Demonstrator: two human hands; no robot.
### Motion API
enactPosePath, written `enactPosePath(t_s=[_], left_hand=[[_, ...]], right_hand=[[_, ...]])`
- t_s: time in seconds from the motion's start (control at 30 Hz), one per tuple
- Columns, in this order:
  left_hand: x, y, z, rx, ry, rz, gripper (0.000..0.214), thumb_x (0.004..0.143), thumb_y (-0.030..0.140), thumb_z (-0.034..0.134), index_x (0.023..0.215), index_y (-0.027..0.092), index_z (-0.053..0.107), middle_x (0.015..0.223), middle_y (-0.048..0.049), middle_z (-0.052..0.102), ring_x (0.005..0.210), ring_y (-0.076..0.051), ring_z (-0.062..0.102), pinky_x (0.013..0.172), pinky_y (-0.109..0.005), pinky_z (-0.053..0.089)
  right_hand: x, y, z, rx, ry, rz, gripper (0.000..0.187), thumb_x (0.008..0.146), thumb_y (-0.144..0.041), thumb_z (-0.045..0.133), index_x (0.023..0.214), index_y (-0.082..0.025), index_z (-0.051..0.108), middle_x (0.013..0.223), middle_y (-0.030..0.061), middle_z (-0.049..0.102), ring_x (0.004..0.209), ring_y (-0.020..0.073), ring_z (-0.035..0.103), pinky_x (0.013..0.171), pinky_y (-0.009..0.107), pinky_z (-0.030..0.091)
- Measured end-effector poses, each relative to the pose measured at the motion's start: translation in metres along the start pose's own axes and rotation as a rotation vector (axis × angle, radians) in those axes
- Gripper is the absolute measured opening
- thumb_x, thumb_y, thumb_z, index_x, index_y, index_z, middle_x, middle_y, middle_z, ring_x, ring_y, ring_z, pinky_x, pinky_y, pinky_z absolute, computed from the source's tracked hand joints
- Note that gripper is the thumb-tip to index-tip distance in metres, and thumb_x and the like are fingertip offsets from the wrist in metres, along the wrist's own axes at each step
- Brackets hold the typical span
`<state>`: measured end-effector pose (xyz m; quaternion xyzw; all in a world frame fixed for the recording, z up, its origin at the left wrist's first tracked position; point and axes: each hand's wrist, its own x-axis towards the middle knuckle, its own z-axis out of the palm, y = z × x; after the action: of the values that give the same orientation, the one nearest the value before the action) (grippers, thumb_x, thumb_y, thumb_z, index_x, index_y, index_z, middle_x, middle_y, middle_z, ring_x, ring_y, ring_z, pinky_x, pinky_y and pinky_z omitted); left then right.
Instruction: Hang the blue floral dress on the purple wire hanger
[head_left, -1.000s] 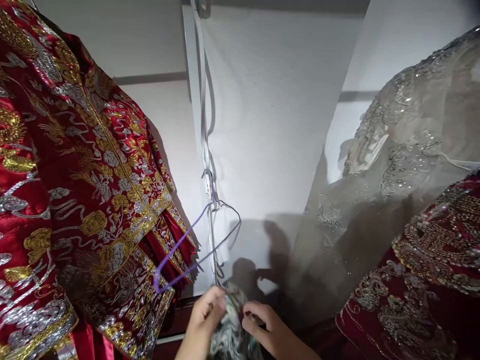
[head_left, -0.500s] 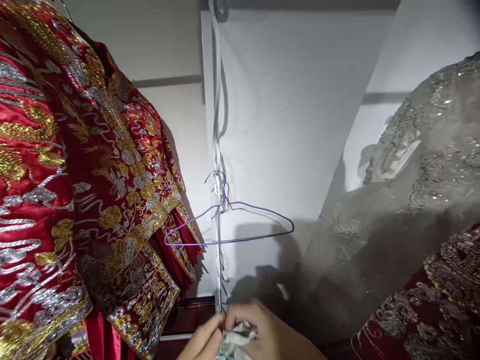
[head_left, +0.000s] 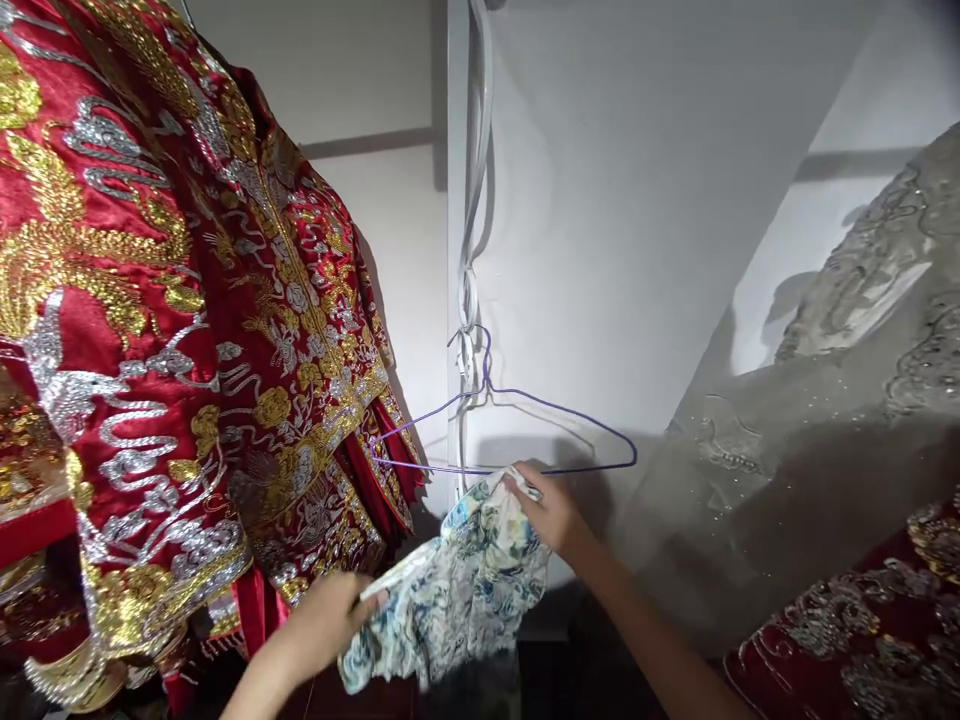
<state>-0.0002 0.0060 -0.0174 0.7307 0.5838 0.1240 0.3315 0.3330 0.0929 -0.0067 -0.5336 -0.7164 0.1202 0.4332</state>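
A white, blue and green floral-print garment (head_left: 472, 585) is stretched at a slant between my hands. My left hand (head_left: 334, 615) is closed on its lower left end, while my right hand (head_left: 544, 505) pinches its upper right edge. Just behind my right fingers is the bottom bar of a purple wire hanger (head_left: 574, 410). The hanger's hook is caught on a white cord (head_left: 480, 170) that runs down the wall. Whether the garment touches the hanger bar I cannot tell.
On the left hang red jackets (head_left: 292, 290) with gold and silver embroidery. A pale beaded sheer gown (head_left: 795, 450) hangs at right, with a dark red embroidered garment (head_left: 840, 630) below it. A white wall (head_left: 615, 230) stands behind the hanger.
My hands have moved apart and the right one has risen to the hanger. The bunched garment is now spread out between them. The view has shifted a little to the left.
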Motion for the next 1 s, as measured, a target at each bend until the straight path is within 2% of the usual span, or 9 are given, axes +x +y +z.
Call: enactPosePath(t_s=[0.13,0.23,0.33,0.43,0.57,0.67,0.73,0.9,1.0], left_hand=[[0.022,0.01,-0.052,0.034,0.218,0.233,0.035,0.095,0.043,0.045,0.107,0.023,0.071,0.122,-0.0099,0.069,0.118,-0.029,0.06,0.106,-0.04,0.04],[0.045,0.035,-0.077,0.093,0.344,0.328,0.032,0.094,0.038,0.045,0.101,0.017,0.069,0.119,-0.0129,0.067,0.116,-0.03,0.059,0.106,-0.045,0.04],[0.066,0.07,-0.087,0.104,0.426,0.465,0.024,0.093,0.031,0.046,0.096,0.017,0.065,0.108,-0.0112,0.068,0.104,-0.027,0.062,0.097,-0.042,0.046],[0.084,0.099,-0.089,0.052,0.475,0.586,0.029,0.094,0.024,0.045,0.119,0.018,0.058,0.105,-0.0078,0.069,0.096,-0.023,0.065,0.088,-0.036,0.05],[0.103,0.105,-0.094,0.099,0.476,0.696,0.042,0.093,0.013,0.041,0.133,0.018,0.054,0.123,-0.0099,0.067,0.114,-0.023,0.062,0.101,-0.037,0.046],[0.107,0.097,-0.107,0.176,0.521,0.702,0.036,0.093,0.013,0.041,0.121,0.016,0.063,0.119,-0.0108,0.067,0.113,-0.024,0.061,0.102,-0.039,0.046],[0.104,0.093,-0.115,0.215,0.55,0.716,0.032,0.095,0.018,0.043,0.117,0.018,0.065,0.118,-0.0108,0.064,0.115,-0.024,0.059,0.103,-0.039,0.045],[0.099,0.089,-0.112,0.097,0.704,0.532,0.031,0.096,0.04,0.049,0.111,0.018,0.064,0.112,-0.0102,0.063,0.105,-0.024,0.061,0.093,-0.037,0.047],[0.103,0.093,-0.098,-0.027,0.681,0.426,0.035,0.097,0.047,0.044,0.108,0.018,0.06,0.097,-0.0064,0.068,0.086,-0.022,0.064,0.077,-0.032,0.047]], right_hand=[[-0.003,0.003,-0.026,0.043,-0.077,0.019,0.042,0.09,-0.058,0.05,0.092,-0.02,0.068,0.071,0.0021,0.067,0.075,0.0204,0.064,0.072,0.028,0.054],[-0.003,-0.008,-0.039,0.048,-0.113,0.044,0.042,0.089,-0.06,0.051,0.089,-0.022,0.068,0.072,0.0024,0.068,0.08,0.0231,0.065,0.074,0.03,0.054],[-0.006,-0.027,-0.041,0.077,-0.158,0.051,0.038,0.089,-0.057,0.052,0.092,-0.023,0.069,0.08,0.0036,0.071,0.087,0.0258,0.067,0.078,0.033,0.054],[-0.013,-0.045,-0.038,0.123,-0.222,0.029,0.035,0.09,-0.049,0.053,0.107,-0.024,0.07,0.095,0.0065,0.074,0.097,0.0286,0.068,0.082,0.035,0.054],[-0.028,-0.052,-0.055,0.036,-0.239,-0.002,0.056,0.085,-0.034,0.059,0.141,-0.029,0.053,0.112,0.0058,0.073,0.108,0.0285,0.067,0.089,0.038,0.053],[-0.031,-0.039,-0.092,-0.126,0.033,0.154,0.074,0.081,-0.032,0.064,0.151,-0.028,0.041,0.108,0.0076,0.074,0.095,0.0286,0.071,0.08,0.038,0.056],[-0.026,-0.028,-0.123,-0.143,0.151,0.212,0.061,0.082,-0.037,0.065,0.141,-0.023,0.055,0.107,0.0102,0.074,0.092,0.0301,0.071,0.075,0.037,0.056],[-0.008,-0.011,-0.165,0.285,-0.213,0.253,0.047,0.079,-0.057,0.067,0.101,-0.016,0.075,0.1,0.0126,0.076,0.095,0.0342,0.071,0.078,0.042,0.058],[-0.006,-0.009,-0.145,0.355,-0.112,0.303,0.063,0.084,-0.07,0.052,0.101,-0.014,0.075,0.09,0.0147,0.076,0.08,0.0318,0.072,0.068,0.044,0.059]])
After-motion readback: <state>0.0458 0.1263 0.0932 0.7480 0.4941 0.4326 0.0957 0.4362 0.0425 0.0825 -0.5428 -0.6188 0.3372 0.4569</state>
